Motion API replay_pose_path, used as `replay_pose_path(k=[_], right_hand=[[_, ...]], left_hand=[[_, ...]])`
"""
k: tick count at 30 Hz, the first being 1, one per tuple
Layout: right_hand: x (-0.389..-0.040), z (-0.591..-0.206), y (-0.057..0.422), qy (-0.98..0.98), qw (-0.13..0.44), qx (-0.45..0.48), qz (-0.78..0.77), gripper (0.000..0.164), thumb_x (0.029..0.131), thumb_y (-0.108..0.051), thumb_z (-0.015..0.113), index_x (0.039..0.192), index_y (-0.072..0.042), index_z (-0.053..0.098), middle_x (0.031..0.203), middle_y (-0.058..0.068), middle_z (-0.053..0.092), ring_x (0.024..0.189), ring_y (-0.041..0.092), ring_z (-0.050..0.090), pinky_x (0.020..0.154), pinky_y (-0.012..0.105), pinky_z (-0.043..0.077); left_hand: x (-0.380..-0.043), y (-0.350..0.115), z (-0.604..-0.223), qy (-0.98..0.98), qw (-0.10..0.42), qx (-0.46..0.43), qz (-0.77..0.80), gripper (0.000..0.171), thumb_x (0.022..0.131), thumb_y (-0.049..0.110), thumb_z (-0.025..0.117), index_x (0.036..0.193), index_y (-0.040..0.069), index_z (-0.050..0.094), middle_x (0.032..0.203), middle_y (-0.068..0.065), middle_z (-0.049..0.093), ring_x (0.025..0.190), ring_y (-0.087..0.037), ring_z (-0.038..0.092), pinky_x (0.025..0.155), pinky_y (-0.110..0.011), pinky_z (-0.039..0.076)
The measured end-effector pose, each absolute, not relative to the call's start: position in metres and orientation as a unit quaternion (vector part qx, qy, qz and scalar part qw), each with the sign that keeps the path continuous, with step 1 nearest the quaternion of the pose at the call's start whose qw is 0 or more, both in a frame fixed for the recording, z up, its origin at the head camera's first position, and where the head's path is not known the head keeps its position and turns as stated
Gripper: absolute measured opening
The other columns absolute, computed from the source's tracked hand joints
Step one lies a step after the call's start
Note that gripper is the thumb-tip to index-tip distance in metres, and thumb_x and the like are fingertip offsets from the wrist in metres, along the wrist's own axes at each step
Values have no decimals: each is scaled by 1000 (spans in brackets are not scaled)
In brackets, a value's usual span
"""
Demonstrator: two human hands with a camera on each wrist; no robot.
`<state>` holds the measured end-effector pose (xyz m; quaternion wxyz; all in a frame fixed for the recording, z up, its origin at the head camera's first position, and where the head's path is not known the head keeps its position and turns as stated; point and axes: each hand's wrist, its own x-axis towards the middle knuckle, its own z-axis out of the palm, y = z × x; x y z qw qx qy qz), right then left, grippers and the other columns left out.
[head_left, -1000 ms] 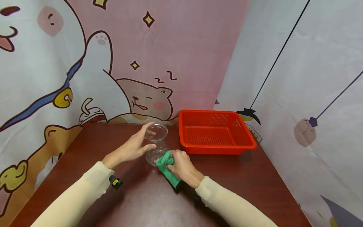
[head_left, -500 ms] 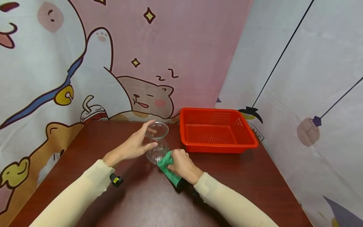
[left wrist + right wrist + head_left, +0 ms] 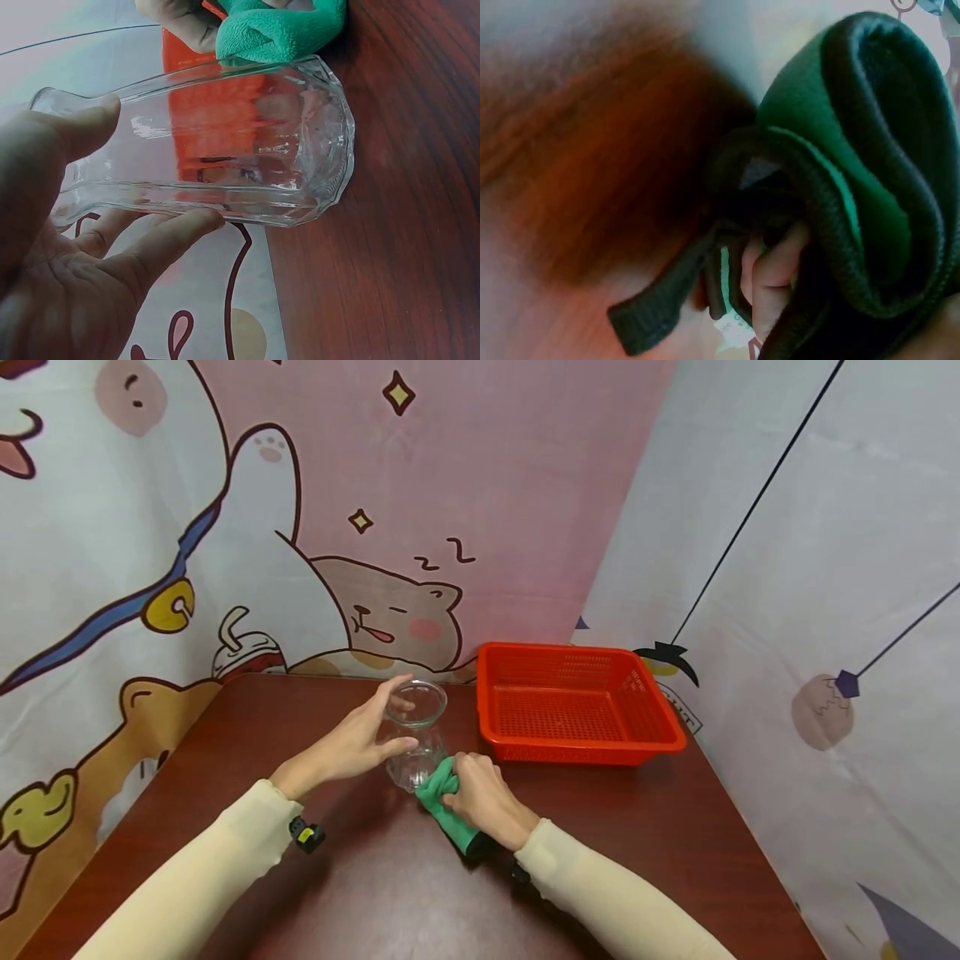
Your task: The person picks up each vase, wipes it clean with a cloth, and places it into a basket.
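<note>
An upright clear glass vase (image 3: 412, 768) with a flared rim stands on the dark red-brown table. My left hand (image 3: 351, 745) holds it near the top, thumb on the near side and fingers around the far side. In the left wrist view, the vase (image 3: 232, 142) shows a faceted base. My right hand (image 3: 487, 797) grips a bunched green cloth (image 3: 452, 828), which sits right at the vase's lower right side. Dark edging and folds of the cloth (image 3: 799, 97) fill much of the right wrist view, with a fingertip showing between them.
A red plastic basket (image 3: 577, 750) with a perforated bottom stands at the back right, just beyond my right hand. Behind the table (image 3: 405, 893) hangs a cartoon-printed cloth backdrop (image 3: 495, 485); a pale one (image 3: 825, 568) borders the right side.
The head view has shifted slightly, so the scene sits a little higher. Both hands, the vase and the cloth keep nearly the same places relative to one another.
</note>
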<state>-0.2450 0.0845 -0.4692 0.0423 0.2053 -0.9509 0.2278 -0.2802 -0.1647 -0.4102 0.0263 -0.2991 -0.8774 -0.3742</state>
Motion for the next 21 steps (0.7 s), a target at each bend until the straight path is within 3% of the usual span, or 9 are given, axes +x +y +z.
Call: replay_pose_path(k=[9, 21], right_hand=[[-244, -471, 85, -950, 62, 198, 233, 31, 84, -20, 92, 89, -10, 64, 81, 4, 61, 71, 18, 61, 62, 30, 52], [-245, -470, 81, -941, 120, 197, 249, 31, 85, -19, 90, 99, -8, 65, 88, 3, 62, 74, 19, 64, 67, 30, 56]], left_hand=[[-280, -165, -410, -878, 22, -307, -366, 99, 101, 25, 77, 171, 30, 7, 146, -7, 60, 135, -31, 60, 106, -57, 53], [-281, -169, -409, -875, 24, -314, -368, 98, 102, 23, 75, 172, 29, 6, 148, -11, 59, 138, -33, 59, 104, -56, 54]])
